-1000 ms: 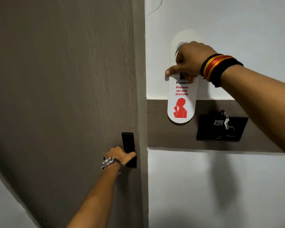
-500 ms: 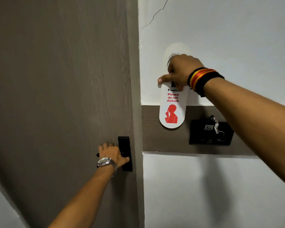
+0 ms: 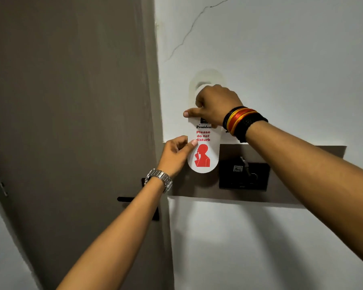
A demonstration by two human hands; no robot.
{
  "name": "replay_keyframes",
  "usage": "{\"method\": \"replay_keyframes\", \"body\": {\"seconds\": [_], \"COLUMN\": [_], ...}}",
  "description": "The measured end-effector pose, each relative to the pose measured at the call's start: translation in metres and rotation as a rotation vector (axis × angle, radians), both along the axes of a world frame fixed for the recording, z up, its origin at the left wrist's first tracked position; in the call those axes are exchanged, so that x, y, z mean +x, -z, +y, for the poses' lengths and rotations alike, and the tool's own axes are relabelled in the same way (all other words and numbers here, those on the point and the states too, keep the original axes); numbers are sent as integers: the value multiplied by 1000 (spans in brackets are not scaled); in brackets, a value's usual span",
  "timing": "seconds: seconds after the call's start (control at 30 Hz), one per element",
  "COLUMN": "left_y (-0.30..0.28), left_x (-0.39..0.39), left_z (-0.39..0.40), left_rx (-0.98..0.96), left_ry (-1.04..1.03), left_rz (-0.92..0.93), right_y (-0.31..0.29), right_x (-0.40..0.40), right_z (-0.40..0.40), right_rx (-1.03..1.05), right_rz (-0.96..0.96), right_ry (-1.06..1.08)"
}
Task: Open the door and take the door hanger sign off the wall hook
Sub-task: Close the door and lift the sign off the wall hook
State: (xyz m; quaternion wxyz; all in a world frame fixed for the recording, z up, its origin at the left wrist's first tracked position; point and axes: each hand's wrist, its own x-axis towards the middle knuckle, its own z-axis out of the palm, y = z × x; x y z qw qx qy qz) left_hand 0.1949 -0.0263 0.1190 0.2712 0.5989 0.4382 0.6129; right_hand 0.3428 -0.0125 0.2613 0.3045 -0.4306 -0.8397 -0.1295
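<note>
A white door hanger sign [image 3: 206, 151] with red "Please do not disturb" lettering hangs against the white wall right of the brown door [image 3: 71, 122]. My right hand [image 3: 215, 104] grips the sign's upper part and covers the hook; only the top loop [image 3: 207, 77] shows above my knuckles. My left hand [image 3: 175, 154], wearing a metal watch, pinches the sign's left edge between thumb and fingers. The black door handle [image 3: 126, 199] and its plate sit free below my left forearm.
A black wall panel [image 3: 258, 176] with a key hanging in it sits on a brown strip [image 3: 197, 185] right of the sign. A crack runs up the wall above. A door hinge [image 3: 1, 185] shows at the far left.
My left hand has let go of the door handle and risen to take the sign's left edge. My right hand stays on the sign's top. The view has shifted upward.
</note>
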Motion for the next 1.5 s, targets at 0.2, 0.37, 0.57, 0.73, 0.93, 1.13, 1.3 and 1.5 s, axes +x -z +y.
{"method": "replay_keyframes", "body": {"seconds": [0.2, 0.37, 0.57, 0.73, 0.93, 1.13, 1.3, 1.5], "left_y": [4, 9, 44, 114, 212, 308, 367, 408], "left_x": [77, 187, 331, 461, 595, 682, 720, 759], "left_z": [1, 4, 16, 25, 18, 11, 20, 43], "left_rx": [-28, -69, -182, -327, -507, -678, -871, -961], "left_ry": [197, 365, 543, 690, 710, 666, 594, 570], "left_rz": [-117, -63, -39, 148, 258, 297, 286, 328], "right_y": [54, 122, 167, 245, 343, 440, 512, 565], "right_x": [142, 257, 385, 509, 629, 704, 730, 758], "right_z": [-24, -32, -52, -74, -96, -110, -101, -73], "right_rx": [-137, -429, -400, -464, -553, -647, -694, -752], "right_rz": [853, 952, 1071, 1195, 1312, 1493, 1548, 1615], "right_ry": [-253, -190, -2, 206, 472, 729, 889, 1040]}}
